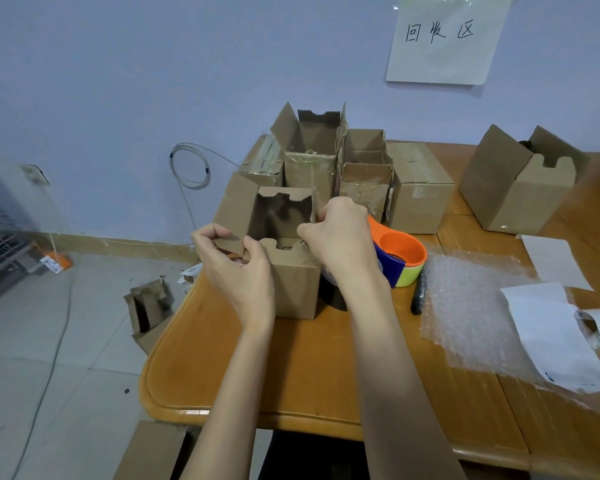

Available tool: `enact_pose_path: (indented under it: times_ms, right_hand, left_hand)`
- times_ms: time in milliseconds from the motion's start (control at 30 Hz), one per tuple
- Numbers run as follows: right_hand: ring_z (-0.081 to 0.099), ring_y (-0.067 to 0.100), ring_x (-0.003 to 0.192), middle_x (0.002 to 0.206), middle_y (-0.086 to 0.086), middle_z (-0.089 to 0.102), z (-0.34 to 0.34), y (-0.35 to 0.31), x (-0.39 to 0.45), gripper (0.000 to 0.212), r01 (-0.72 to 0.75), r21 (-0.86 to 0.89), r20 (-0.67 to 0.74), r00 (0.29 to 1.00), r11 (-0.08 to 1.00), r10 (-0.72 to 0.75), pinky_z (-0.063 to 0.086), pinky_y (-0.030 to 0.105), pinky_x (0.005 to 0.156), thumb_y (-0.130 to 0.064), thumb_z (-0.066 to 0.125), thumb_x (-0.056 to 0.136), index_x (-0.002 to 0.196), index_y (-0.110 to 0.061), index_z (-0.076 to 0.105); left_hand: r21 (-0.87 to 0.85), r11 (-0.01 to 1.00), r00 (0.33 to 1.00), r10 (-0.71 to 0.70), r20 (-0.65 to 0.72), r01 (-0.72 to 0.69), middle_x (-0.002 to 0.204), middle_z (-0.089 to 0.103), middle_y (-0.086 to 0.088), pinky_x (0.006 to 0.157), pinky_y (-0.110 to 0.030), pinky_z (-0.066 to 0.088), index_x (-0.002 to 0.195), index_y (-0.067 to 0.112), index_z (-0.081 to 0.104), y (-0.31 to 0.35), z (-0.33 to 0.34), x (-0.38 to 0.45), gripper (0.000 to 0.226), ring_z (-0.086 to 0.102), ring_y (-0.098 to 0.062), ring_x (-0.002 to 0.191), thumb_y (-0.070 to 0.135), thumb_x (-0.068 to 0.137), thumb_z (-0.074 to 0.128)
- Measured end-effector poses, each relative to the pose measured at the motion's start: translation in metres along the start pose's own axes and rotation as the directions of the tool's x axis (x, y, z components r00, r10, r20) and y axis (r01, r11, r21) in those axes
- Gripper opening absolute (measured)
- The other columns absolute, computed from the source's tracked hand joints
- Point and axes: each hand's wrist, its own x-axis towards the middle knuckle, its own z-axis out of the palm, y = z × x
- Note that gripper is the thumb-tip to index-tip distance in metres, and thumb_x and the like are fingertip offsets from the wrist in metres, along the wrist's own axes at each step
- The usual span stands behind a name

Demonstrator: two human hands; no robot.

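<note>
Open cardboard box [293,282] standing on the desk [291,375], just left of the orange tape dispenser [400,258]. Left hand [238,271]: fingers and thumb pinch the box's left flap [227,242]. Right hand [340,237]: fingers curled, pinching a flap on the side nearest the dispenser. Bubble wrap [471,313] lies right of the dispenser.

Head-worn view, close above the near edge of the orange-brown wooden table [291,375], looks forward and down toward the blue wall [153,81]
</note>
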Motion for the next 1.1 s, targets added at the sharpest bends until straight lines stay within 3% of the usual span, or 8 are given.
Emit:
enact_pose_path:
  times_ms: [167, 467, 600, 700, 800, 967, 1033, 1100]
  right_hand:
    - [0.052, 0.016, 0.086, 0.106, 0.005, 0.057, -0.003, 0.011, 0.004, 0.027, -0.031, 0.132, 0.032, 0.999, 0.991, 0.027, 0.043, 0.022, 0.058, -0.011, 0.05, 0.093, 0.119, -0.008, 0.056]
    - [0.047, 0.013, 0.078, 0.108, 0.006, 0.06, -0.005, 0.024, 0.012, 0.028, -0.054, 0.172, -0.032, 0.998, 0.984, 0.06, 0.034, 0.02, 0.053, -0.017, 0.055, 0.09, 0.115, -0.007, 0.058]
    - [0.052, 0.014, 0.069, 0.083, 0.005, 0.054, -0.02, 0.029, 0.012, 0.014, -0.209, 0.428, 0.181, 0.973, 0.879, 0.143, 0.051, 0.03, 0.059, -0.004, 0.053, 0.087, 0.1, -0.01, 0.054]
    - [0.067, 0.026, 0.082, 0.1, 0.01, 0.063, -0.026, 0.042, 0.012, 0.027, -0.375, 0.621, 0.393, 0.909, 0.688, 0.14, 0.06, 0.044, 0.074, 0.005, 0.054, 0.089, 0.112, -0.01, 0.055]
    - [0.067, 0.031, 0.098, 0.114, 0.014, 0.065, -0.023, 0.054, 0.015, 0.031, -0.391, 0.647, 0.439, 0.893, 0.655, 0.1, 0.058, 0.044, 0.082, 0.005, 0.057, 0.089, 0.116, -0.01, 0.056]
    - [0.068, 0.024, 0.09, 0.102, 0.011, 0.068, -0.027, 0.06, 0.014, 0.014, -0.397, 0.698, 0.442, 0.894, 0.597, 0.077, 0.059, 0.041, 0.08, -0.002, 0.055, 0.093, 0.103, -0.011, 0.06]
    - [0.069, 0.024, 0.09, 0.103, 0.012, 0.068, -0.026, 0.062, 0.016, 0.017, -0.389, 0.693, 0.442, 0.895, 0.608, 0.069, 0.059, 0.042, 0.081, -0.006, 0.057, 0.093, 0.109, -0.008, 0.061]
    - [0.069, 0.024, 0.093, 0.112, 0.015, 0.068, -0.025, 0.061, 0.014, 0.027, -0.392, 0.694, 0.452, 0.89, 0.604, 0.057, 0.06, 0.04, 0.08, -0.011, 0.06, 0.093, 0.12, -0.005, 0.059]
  left_hand:
    - [0.008, 1.0, 1.0, 0.013, 0.027, -0.013, 0.096, 0.046, 0.0, 0.058, -0.023, 0.034, 0.088, 0.028, 0.036, 0.001, -0.006, 0.0, 0.034, 0.036, -0.006, 0.058, 0.0, 0.081, 0.056]
    - [0.007, 1.0, 0.999, 0.02, 0.032, -0.02, 0.093, 0.045, 0.002, 0.056, -0.028, 0.037, 0.088, 0.028, 0.038, 0.004, -0.006, -0.001, 0.034, 0.036, -0.012, 0.06, 0.001, 0.08, 0.058]
    - [-0.002, 1.0, 1.0, 0.003, 0.016, -0.003, 0.093, 0.047, 0.006, 0.057, -0.019, 0.034, 0.088, 0.027, 0.039, 0.008, -0.005, -0.001, 0.034, 0.037, -0.007, 0.06, -0.002, 0.08, 0.055]
    - [-0.046, 0.998, 0.998, -0.055, -0.038, 0.053, 0.089, 0.045, 0.011, 0.056, -0.016, 0.033, 0.091, 0.019, 0.04, 0.008, -0.006, -0.002, 0.029, 0.04, -0.001, 0.058, -0.004, 0.08, 0.055]
    - [0.029, 0.997, 0.994, -0.068, -0.08, 0.07, 0.099, 0.046, 0.005, 0.058, -0.015, 0.035, 0.094, 0.016, 0.044, 0.01, -0.004, -0.003, 0.026, 0.042, 0.002, 0.064, 0.0, 0.08, 0.057]
    - [0.406, 0.834, 0.923, 0.375, 0.082, -0.375, 0.132, 0.048, -0.004, 0.101, -0.043, 0.038, 0.104, 0.018, 0.063, 0.026, -0.003, -0.001, 0.036, 0.042, -0.019, 0.125, 0.001, 0.073, 0.056]
    - [0.355, 0.688, 0.774, 0.541, 0.33, -0.633, 0.121, 0.061, 0.002, 0.105, -0.043, 0.034, 0.096, 0.017, 0.068, 0.042, 0.002, 0.002, 0.033, 0.05, -0.022, 0.121, -0.001, 0.074, 0.053]
    - [0.262, 0.643, 0.654, 0.502, 0.566, -0.72, 0.101, 0.069, 0.004, 0.105, -0.038, 0.037, 0.093, 0.018, 0.069, 0.059, 0.01, -0.001, 0.02, 0.06, -0.018, 0.101, 0.007, 0.081, 0.057]
